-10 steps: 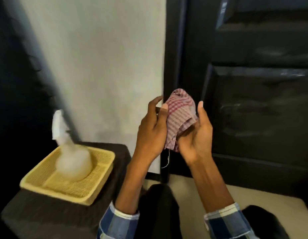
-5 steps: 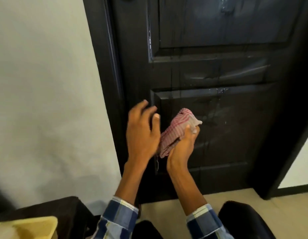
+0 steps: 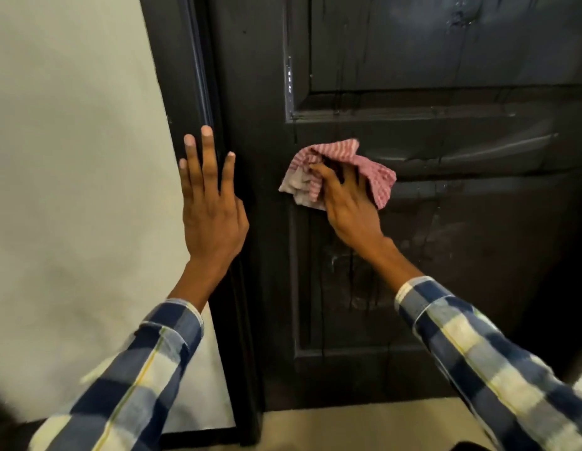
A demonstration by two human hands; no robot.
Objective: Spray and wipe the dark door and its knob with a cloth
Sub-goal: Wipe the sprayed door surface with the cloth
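Since half a second ago my hands have parted. On the dark door [image 3: 446, 222], my left hand [image 3: 211, 203] lies flat-fingered at its left edge; my right hand [image 3: 348, 203] bunches the cloth [image 3: 374, 167] mid-panel. Loosely gripped, it could slip on wet streaks.

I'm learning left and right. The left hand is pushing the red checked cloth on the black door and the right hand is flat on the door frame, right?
Swapped. In the head view the right hand presses the red checked cloth on the black door, while the left hand lies flat on the door frame.
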